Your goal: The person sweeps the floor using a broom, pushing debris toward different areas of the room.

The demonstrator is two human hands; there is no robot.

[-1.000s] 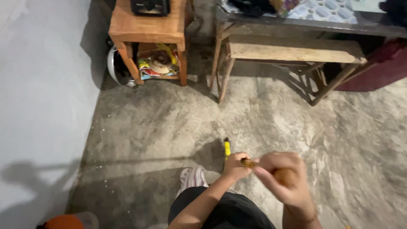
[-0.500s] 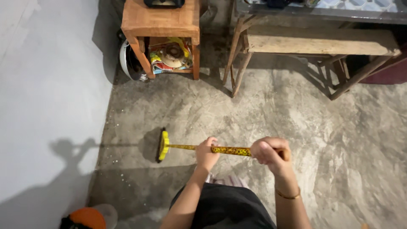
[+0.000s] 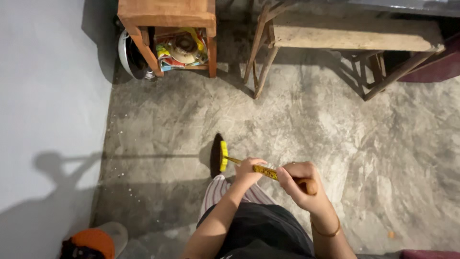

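— What takes up most of the view?

— A bare concrete floor (image 3: pixel 335 144), with a pale wall (image 3: pixel 48 96) running down the left side. At the top stand a wooden bench (image 3: pixel 354 36) and a small wooden table (image 3: pixel 167 14), with bright clutter (image 3: pixel 182 48) tucked under the table and a round metal pan (image 3: pixel 125 55) leaning beside its leg.

— And the broom?

— The broom (image 3: pixel 223 156) has its yellow head down on the floor near the middle, just ahead of the person's striped trouser leg (image 3: pixel 218 189). Its patterned handle slants back towards the body.

— How are the hands set?

— The left hand (image 3: pixel 249 170) has its fingers curled shut around the handle, lower down, nearer the head. The right hand (image 3: pixel 299 184) is wrapped tight over the handle's top end, a thin bangle (image 3: pixel 326 232) on that wrist.
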